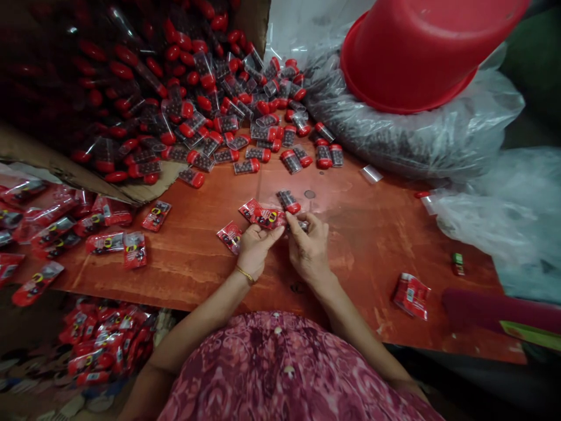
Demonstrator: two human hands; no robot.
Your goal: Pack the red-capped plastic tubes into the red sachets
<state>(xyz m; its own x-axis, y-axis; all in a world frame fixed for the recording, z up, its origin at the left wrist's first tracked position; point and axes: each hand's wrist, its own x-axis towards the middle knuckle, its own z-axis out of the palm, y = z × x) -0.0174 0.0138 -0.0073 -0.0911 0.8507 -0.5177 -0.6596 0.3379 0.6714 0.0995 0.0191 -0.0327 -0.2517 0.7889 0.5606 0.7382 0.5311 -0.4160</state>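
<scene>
Two bare hands met over a table point(359, 251), both closed in narrow pinches. The left hand point(256, 245) gripped a red packet point(270, 218) between thumb and fingers; the right hand point(309, 242) held a clear tube point(303, 225), its thumb at the packet's right end. The packet was near the middle of the table, in front of the person, its long axis running roughly left to right, the left end slanting slightly away. Whether the red piece at that end was part of it or a second packet could not be told.

Fingers covered most of the held tube, so which way its cap pointed was unclear. Just beyond lay a loose tube point(288, 202), its red cap toward the person and a little to the right. Another printed packet point(229, 236) lay flat beside the left hand, partly behind it.

The packets were glossy, flat and soft-looking; the tubes were stiff, see-through plastic with rounded caps and dark contents. A pile of tubes point(188, 111) spilled from a cardboard box point(48, 155), its depths lost in shadow. An upturned red tub point(412, 64), cut off above, sat on a crinkled clear bag point(385, 143). The tabletop was reddish, streaked and worn.
</scene>
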